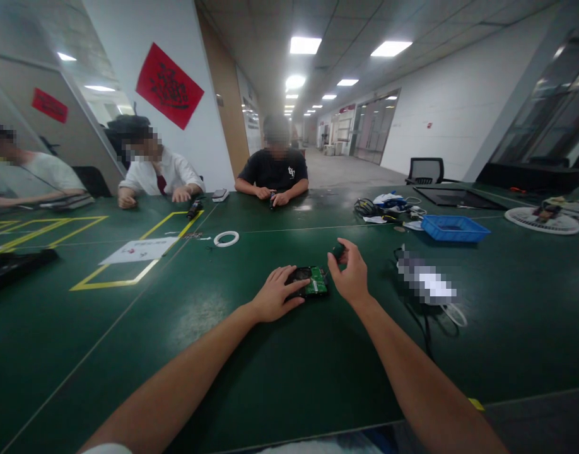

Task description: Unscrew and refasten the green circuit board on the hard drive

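Head camera, left hand (274, 294): flat, fingers spread over circuit board (316, 282)
Right hand (350, 271): fingertips closed around 1 small dark object (337, 250)
Right side: blue tray (455, 236)

There were three seated people (34, 176) (159, 167) (275, 170), two red paper sheets with black writing (169, 86) (50, 104), one blue rectangular plastic tray (455, 235), one round white ring (226, 244), one green circuit board (318, 282) and one small dark-green object (337, 250).
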Available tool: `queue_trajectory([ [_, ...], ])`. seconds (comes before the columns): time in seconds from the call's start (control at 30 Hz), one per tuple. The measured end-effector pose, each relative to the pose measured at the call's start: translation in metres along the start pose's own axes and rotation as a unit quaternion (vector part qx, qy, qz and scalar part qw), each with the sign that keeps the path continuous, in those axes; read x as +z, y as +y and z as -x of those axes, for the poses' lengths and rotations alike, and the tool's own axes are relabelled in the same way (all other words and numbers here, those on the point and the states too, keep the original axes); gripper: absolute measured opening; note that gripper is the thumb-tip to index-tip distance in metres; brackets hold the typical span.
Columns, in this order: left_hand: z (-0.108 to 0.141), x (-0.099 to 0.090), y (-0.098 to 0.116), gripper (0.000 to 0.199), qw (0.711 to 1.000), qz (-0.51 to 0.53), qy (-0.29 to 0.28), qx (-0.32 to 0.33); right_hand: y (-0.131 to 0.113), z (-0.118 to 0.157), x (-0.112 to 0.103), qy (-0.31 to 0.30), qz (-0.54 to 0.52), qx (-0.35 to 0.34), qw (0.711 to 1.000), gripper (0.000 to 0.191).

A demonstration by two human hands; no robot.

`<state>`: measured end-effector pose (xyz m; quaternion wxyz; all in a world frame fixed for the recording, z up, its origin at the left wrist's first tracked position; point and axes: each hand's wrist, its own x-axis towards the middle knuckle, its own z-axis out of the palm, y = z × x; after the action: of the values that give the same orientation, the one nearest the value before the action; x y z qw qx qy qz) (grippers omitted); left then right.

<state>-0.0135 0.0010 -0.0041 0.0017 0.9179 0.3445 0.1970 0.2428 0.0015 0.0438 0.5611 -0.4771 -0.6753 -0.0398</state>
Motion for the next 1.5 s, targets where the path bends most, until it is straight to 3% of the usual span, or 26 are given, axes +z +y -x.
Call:
queue_trajectory([
  [0.3, 0.0, -0.003, 0.001, 0.067, 1.0, 0.012, -0.001, -0.016, 0.025, -0.005, -0.002, 0.008, 0.042, 0.063, 0.997, 0.046],
  [0.47, 0.002, -0.002, 0.001, 0.071, 0.999, 0.023, 0.001, -0.026, 0.05, 0.002, 0.003, -0.104, 0.093, 0.127, 0.982, 0.039],
  [0.63, 0.003, -0.003, -0.004, 0.081, 0.997, 0.073, 0.005, -0.04, 0.072, 0.008, 0.007, -0.194, 0.143, 0.207, 0.948, 0.038],
  [0.73, 0.005, -0.005, -0.028, 0.069, 0.99, 0.116, 0.037, -0.074, 0.077, 0.009, 0.008, -0.211, 0.142, 0.209, 0.944, 0.035],
  [0.8, 0.012, -0.009, -0.055, 0.058, 0.982, 0.102, 0.076, -0.141, 0.077, 0.009, 0.008, -0.214, 0.144, 0.196, 0.946, 0.034],
  [0.9, 0.033, -0.02, -0.103, 0.055, 0.958, -0.01, 0.084, -0.274, 0.076, 0.009, 0.008, -0.218, 0.143, 0.19, 0.946, 0.033],
  [1.0, 0.062, -0.037, -0.145, 0.051, 0.906, -0.143, 0.083, -0.388, 0.075, 0.009, 0.008, -0.214, 0.14, 0.19, 0.948, 0.032],
  [1.07, 0.078, -0.046, -0.164, 0.048, 0.881, -0.18, 0.051, -0.435, 0.075, 0.009, 0.007, -0.211, 0.14, 0.187, 0.949, 0.031],
  [1.23, 0.089, -0.046, -0.174, 0.041, 0.884, -0.174, 0.014, -0.435, 0.071, 0.01, 0.007, -0.219, 0.136, 0.196, 0.946, 0.031],
  [1.5, 0.072, -0.025, -0.161, 0.034, 0.878, -0.158, 0.047, -0.45, 0.071, 0.01, 0.006, -0.227, 0.141, 0.188, 0.945, 0.032],
])
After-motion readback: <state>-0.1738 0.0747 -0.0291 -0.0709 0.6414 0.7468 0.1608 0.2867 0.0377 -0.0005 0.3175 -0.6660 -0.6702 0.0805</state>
